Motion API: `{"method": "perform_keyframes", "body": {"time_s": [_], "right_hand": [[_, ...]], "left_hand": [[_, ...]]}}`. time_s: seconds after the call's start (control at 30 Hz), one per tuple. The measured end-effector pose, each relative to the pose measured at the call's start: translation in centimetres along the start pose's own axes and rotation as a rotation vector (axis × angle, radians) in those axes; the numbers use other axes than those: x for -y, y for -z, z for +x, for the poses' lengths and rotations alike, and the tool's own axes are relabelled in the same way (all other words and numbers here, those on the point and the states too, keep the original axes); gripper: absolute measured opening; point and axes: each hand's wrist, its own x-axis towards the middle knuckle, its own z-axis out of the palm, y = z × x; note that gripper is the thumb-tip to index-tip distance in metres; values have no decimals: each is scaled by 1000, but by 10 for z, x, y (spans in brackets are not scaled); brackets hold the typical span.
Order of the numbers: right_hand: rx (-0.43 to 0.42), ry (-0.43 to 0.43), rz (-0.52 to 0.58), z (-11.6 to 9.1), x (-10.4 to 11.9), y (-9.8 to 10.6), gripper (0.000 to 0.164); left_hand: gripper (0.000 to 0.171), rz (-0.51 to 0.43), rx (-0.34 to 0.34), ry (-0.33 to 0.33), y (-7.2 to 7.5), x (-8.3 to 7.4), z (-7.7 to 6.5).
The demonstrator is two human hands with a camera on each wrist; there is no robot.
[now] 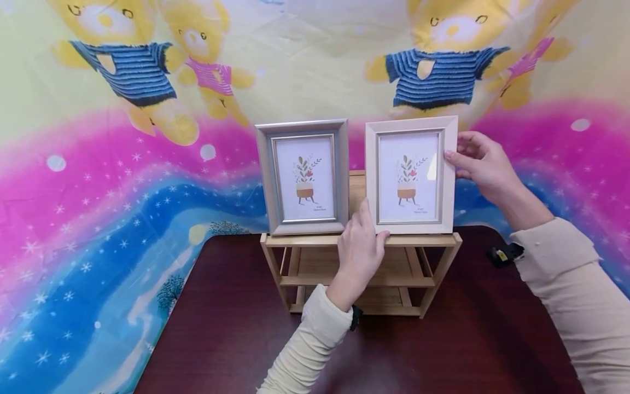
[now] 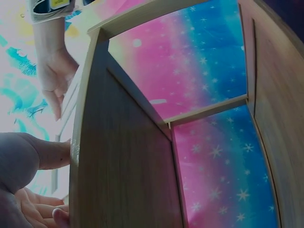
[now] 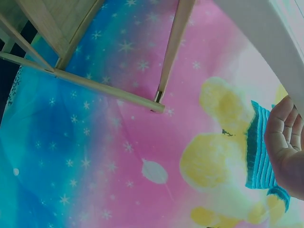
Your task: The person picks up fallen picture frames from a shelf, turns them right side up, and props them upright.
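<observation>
A white picture frame (image 1: 408, 180) with a potted-plant print stands upright on the top of a wooden shelf rack (image 1: 305, 241). My right hand (image 1: 484, 164) holds its right edge, thumb on the front and fingers behind. At the lower left corner, my left hand (image 1: 359, 243) touches the frame, fingers pointing up along the side. In the left wrist view, the left thumb (image 2: 52, 154) lies against the rack's board edge. To the left stands a grey picture frame (image 1: 305, 175) with the same print. The right wrist view catches the right fingers (image 3: 281, 123) at the pale frame's edge (image 3: 266, 42).
The rack stands on a dark red-brown table (image 1: 221, 306), its lower tiers below the frames. Close behind hangs a colourful backdrop (image 1: 305, 71) with cartoon bears and snowflakes. A black strap with a small device (image 1: 504, 254) sits at the right wrist.
</observation>
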Motion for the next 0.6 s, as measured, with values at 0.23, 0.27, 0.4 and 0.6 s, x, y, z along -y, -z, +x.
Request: {"method": "perform_keyframes", "body": {"time_s": [0.23, 0.27, 0.4, 0.6], "right_hand": [[11, 63, 117, -5, 4, 1, 34], [13, 73, 125, -6, 5, 1, 34], [24, 113, 176, -9, 5, 0, 34], [1, 153, 172, -13, 4, 0, 34]], "left_hand": [[73, 25, -100, -47, -5, 1, -1], [74, 30, -109, -53, -6, 1, -1], [75, 34, -121, -67, -7, 3, -2], [69, -16, -125, -112, -2, 7, -1]]}}
